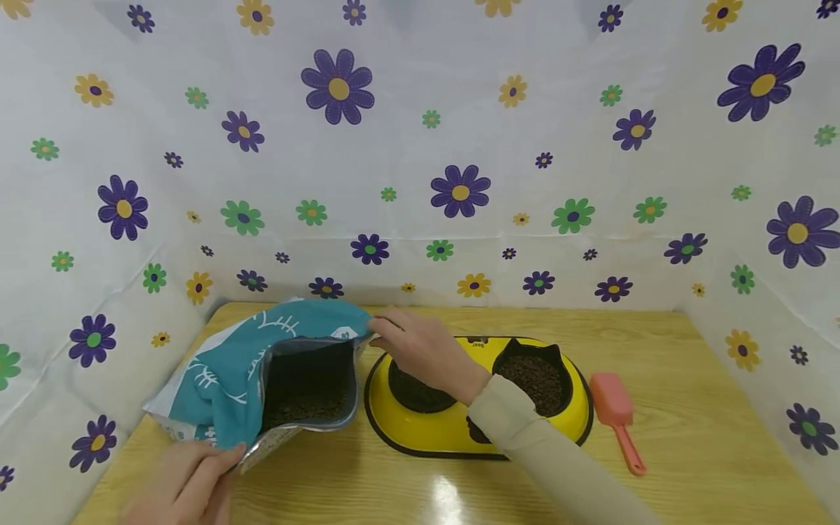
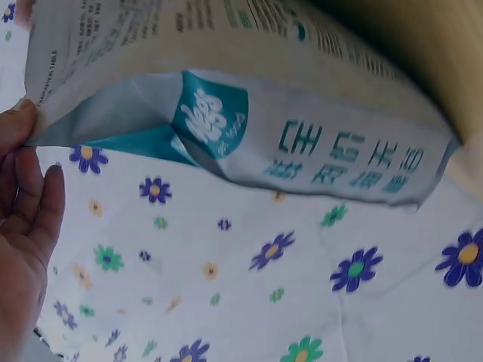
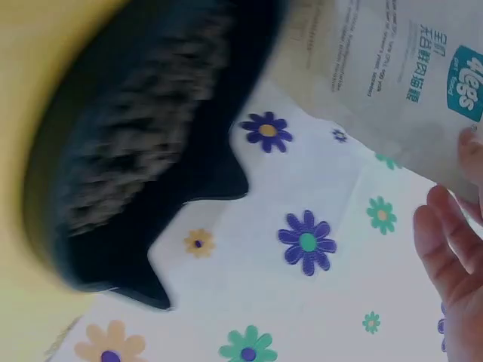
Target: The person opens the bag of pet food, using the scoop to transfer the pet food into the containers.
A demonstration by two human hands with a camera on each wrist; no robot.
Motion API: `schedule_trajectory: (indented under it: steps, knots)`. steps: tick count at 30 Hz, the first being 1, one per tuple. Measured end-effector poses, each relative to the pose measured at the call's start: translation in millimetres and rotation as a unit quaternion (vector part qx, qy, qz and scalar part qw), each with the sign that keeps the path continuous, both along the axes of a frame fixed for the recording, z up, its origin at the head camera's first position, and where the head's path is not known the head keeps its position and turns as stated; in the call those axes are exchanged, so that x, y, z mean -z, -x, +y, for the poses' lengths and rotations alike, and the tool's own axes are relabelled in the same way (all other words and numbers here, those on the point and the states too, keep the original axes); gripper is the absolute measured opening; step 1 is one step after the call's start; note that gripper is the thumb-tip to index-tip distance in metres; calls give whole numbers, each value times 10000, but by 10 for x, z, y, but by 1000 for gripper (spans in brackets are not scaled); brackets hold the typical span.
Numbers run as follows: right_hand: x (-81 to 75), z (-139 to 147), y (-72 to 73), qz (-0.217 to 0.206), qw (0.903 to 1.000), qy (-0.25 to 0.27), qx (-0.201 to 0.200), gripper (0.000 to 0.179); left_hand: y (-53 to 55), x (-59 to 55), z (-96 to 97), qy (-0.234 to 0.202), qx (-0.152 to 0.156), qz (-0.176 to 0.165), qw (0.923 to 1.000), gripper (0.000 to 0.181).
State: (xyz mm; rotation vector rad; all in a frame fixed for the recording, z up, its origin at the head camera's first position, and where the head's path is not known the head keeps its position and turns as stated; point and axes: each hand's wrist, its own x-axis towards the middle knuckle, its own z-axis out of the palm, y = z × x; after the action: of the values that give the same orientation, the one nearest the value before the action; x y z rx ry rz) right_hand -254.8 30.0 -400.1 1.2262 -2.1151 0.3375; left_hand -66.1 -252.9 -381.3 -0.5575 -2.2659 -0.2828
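Note:
A teal and white pet food bag (image 1: 230, 364) lies at the left of the table, its mouth spread wide and brown kibble visible inside. My left hand (image 1: 187, 481) pinches the near corner of the mouth; the left wrist view shows thumb and fingers of that hand (image 2: 26, 204) on the bag's edge (image 2: 317, 143). With my right hand (image 1: 426, 354) I pinch the far right corner of the mouth, reaching across a yellow double feeder (image 1: 420, 434). Its right black cat-eared bowl (image 1: 534, 375) holds kibble. The left bowl (image 1: 416, 394) is partly hidden by my right hand.
A pink scoop (image 1: 613, 401) rests on the wooden table (image 1: 709, 437), right of the feeder, handle toward me. White flower-printed cloth (image 1: 407, 146) hangs behind the table and along both sides.

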Motion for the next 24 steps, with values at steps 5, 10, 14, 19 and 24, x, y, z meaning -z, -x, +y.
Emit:
schedule_trajectory:
  steps: [5, 10, 14, 19, 24]
  knots:
    - [-121, -117, 127, -335, 9985, 228, -354, 23, 126, -21, -143, -339, 85, 795, 9962, 70]
    - [-95, -147, 138, 117, 9988, -154, -445, 15, 153, 50, -249, -141, -299, 361, 9988, 74]
    - [-33, -132, 118, 22, 9985, -269, -468, 13, 174, 112, -292, 788, -577, -416, 9943, 73]
    - [83, -91, 63, 50, 9985, -258, -471, 13, 190, 256, -231, 1689, -773, -899, 9785, 48]
    - [176, -41, 22, 153, 9990, -239, -355, 11, 210, 316, -205, 2135, -425, -917, 9717, 27]
